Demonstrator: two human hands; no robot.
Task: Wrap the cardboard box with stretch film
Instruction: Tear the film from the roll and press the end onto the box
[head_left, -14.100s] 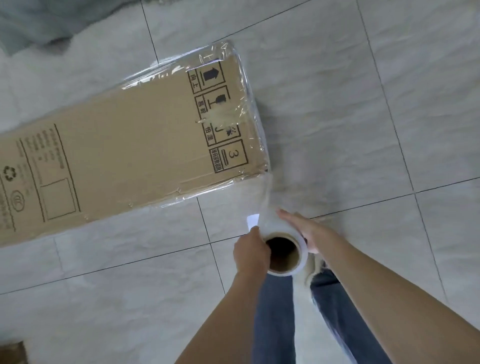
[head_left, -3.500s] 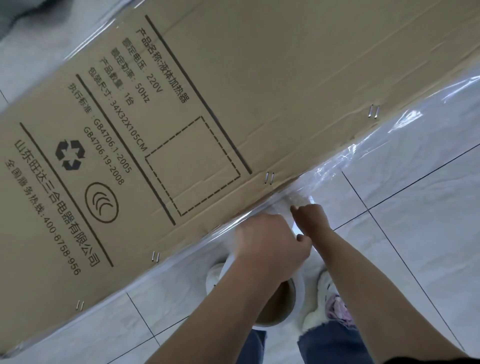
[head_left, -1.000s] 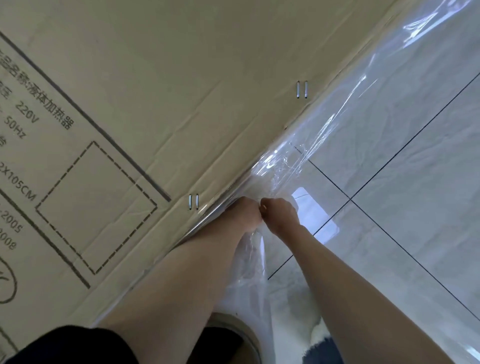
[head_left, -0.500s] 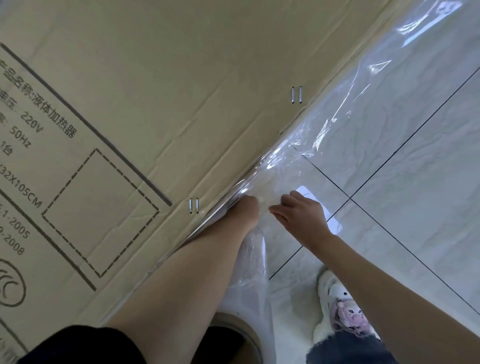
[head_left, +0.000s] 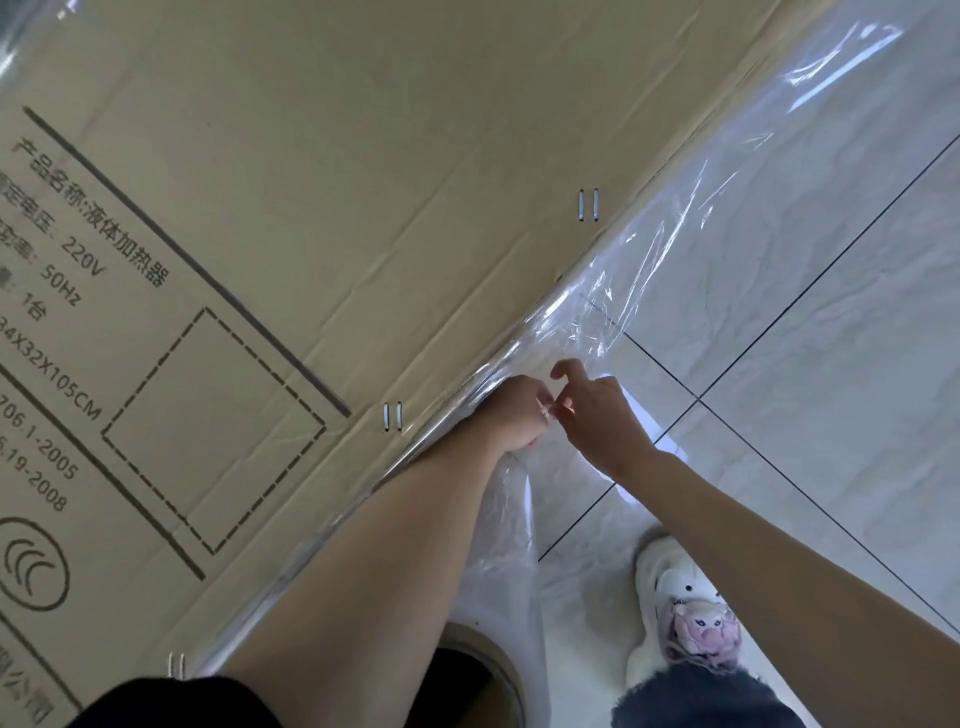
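Cardboard box (head_left: 363, 208) is filling the left and far side, its film-covered edge running diagonally past your hands.

You are working the stretch film (head_left: 587, 322) right at that edge, probably to tear or anchor the sheet there. Your left hand (head_left: 511, 415) is pressing against the box edge with fingers curled, seemingly pinching film, though the exact grip is hard to see. Your right hand (head_left: 597, 415) is just beside it, thumb and forefinger nipping at the same bunched spot, other fingers lifted loosely. Near you, the film roll (head_left: 488, 665) is sitting on the tiled floor (head_left: 831, 364), a band trailing up to your hands, beside your shoe (head_left: 685, 613).
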